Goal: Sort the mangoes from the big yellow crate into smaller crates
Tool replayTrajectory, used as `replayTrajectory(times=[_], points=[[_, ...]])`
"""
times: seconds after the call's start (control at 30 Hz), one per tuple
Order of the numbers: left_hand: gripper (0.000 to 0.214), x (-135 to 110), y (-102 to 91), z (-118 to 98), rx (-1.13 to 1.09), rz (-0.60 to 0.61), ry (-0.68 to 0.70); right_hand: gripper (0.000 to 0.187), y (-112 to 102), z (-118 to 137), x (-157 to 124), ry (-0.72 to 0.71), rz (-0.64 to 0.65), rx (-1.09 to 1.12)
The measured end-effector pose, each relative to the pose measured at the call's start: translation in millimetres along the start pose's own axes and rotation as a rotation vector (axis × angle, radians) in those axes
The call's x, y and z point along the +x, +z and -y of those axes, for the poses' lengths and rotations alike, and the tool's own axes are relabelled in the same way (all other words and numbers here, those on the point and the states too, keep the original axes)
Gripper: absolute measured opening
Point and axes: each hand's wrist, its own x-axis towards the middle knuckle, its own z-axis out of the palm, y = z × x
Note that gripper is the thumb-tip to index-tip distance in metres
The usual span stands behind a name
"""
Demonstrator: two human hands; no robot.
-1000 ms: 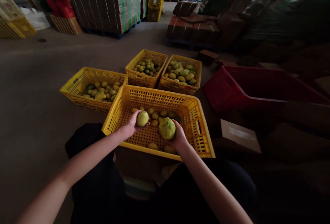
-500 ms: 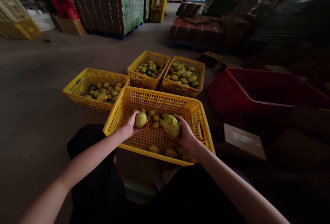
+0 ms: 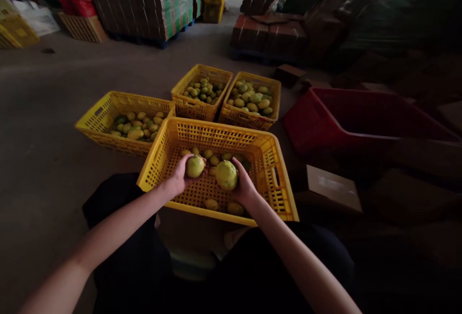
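Note:
My left hand is closed round a small, round yellow-green fruit that looks like a lemon. A larger, bumpy green-yellow fruit of similar look sits in my right hand, thumb up along its side. Both hands are over a yellow plastic crate with perforated walls and floor, close to each other but apart. Inside, several fruits lie along the far side, partly hidden behind my hands. Another fruit and a neighbour lie near the front wall.
Three more yellow crates of fruit stand beyond: a left crate, a middle crate and a right crate. To the right are a large red tub and a cardboard box. Wrapped pallet stacks stand farther back.
My right hand has moved left with the larger fruit, bringing it nearer my left hand and turning it slightly. The whole view has shifted a little. Both fruits are still held.

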Motion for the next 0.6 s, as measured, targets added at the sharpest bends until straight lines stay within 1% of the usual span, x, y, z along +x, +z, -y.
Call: replayTrajectory(times=[0.2,0.27,0.37,0.43,0.53,0.6], points=[[0.028,0.2,-1.8,-1.0,0.067,0.013,0.025,0.025,0.6,-3.7,-1.8,-0.029,-0.001,-0.009],[0.029,2.3,-2.9,0.2,0.12,0.061,0.056,0.029,-0.7,-4.9,-1.3,-0.058,0.023,-0.023],[0.027,4.8,-4.5,3.8,0.196,0.173,0.144,0.036,-2.3,-5.7,-1.2,-0.1,0.094,-0.095],[0.028,5.6,-5.6,5.7,0.232,0.225,0.168,0.04,-3.2,-5.7,-1.4,-0.126,0.14,-0.141],[0.038,5.8,-7.2,5.1,0.209,0.21,0.065,0.041,-5.5,-5.2,-1.1,-0.154,0.202,-0.154],[0.042,5.1,-7.7,2.1,0.152,0.186,0.008,0.038,-7.7,-4.3,-0.2,-0.145,0.25,-0.125]])
